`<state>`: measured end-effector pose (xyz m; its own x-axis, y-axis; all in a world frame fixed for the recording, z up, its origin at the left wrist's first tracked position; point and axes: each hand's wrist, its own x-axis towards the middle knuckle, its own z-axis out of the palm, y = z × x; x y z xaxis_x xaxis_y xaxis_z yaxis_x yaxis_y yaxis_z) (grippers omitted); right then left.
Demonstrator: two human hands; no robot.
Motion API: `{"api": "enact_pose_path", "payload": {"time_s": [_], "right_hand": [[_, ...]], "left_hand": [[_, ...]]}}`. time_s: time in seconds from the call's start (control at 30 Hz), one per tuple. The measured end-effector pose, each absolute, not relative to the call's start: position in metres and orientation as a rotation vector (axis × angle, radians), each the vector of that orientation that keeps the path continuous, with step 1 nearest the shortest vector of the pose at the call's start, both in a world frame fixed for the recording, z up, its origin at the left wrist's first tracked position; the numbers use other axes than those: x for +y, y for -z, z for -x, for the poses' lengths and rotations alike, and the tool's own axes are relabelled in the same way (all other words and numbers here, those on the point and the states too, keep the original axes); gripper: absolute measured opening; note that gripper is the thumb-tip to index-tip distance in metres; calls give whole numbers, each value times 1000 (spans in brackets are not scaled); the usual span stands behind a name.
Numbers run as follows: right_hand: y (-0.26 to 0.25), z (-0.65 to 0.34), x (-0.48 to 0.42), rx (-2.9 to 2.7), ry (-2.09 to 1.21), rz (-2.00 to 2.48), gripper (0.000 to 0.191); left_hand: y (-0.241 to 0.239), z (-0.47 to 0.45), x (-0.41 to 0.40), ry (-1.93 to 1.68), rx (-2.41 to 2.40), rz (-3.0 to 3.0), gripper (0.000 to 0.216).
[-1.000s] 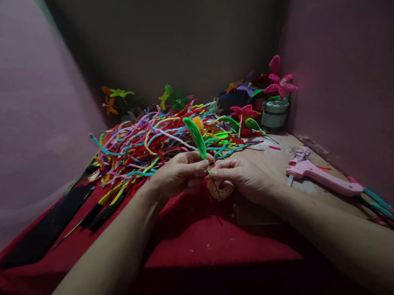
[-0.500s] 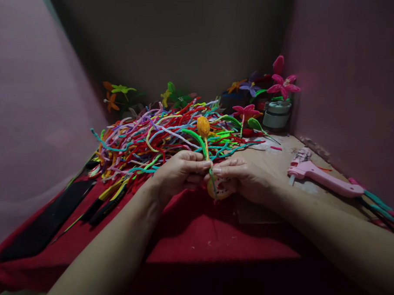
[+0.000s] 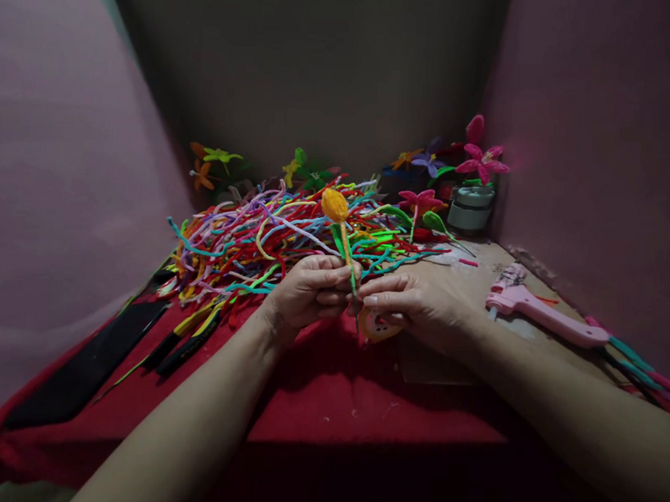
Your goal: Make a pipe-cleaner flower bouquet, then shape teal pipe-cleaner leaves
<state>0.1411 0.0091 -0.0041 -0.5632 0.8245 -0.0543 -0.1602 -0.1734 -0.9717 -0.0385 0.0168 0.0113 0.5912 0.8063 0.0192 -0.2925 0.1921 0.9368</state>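
My left hand [image 3: 319, 289] is closed, pinching the stem of a fuzzy orange pipe-cleaner tulip [image 3: 335, 205] between thumb and fingers. The flower leans slightly left, and a green leaf [image 3: 337, 239] lies along its stem. The lower stem is wrapped in green and points down between my hands. Close by on the right, my right hand [image 3: 407, 302] is closed, its thumb and fingertips pinched beside the stem. Under those fingers sits a round yellowish roll of tape [image 3: 377, 328] with a pale, dark-dotted face, partly hidden by the hand.
A heap of coloured pipe cleaners [image 3: 247, 236] spreads behind my hands. Yellow-and-black pliers [image 3: 190, 341] and a black flat object [image 3: 86, 366] lie left on the red cloth [image 3: 383, 416]. A pink glue gun [image 3: 548, 308] rests right. Finished flowers [image 3: 484, 163] stand at the back.
The tulip has tilted to the left and its stem has turned, so the leaf now sits closer to it. My right fingertips have shifted slightly down the stem. The view has shifted a little.
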Motion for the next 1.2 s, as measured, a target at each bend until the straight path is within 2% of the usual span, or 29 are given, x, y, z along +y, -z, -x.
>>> {"api": "enact_pose_path", "payload": {"time_s": [0.17, 0.43, 0.6, 0.73, 1.03, 1.2], "right_hand": [[9, -143, 13, -1415, -1857, 735, 17], [6, -142, 12, -1468, -1839, 709, 17], [3, -138, 7, -1502, -1814, 757, 24], [4, -138, 6, -1501, -1764, 826, 26], [5, -138, 10, -1529, -1612, 938, 24], [-4, -139, 2, -1585, -1650, 866, 24]], "left_hand": [[-11, 37, 18, -794, 555, -1099, 9], [-7, 34, 20, -766, 549, -1093, 28], [-7, 37, 19, -763, 532, -1113, 20], [-11, 35, 17, -756, 598, -1100, 21], [-12, 28, 15, -787, 792, -1179, 22], [-14, 34, 17, -747, 750, -1130, 21]]}}
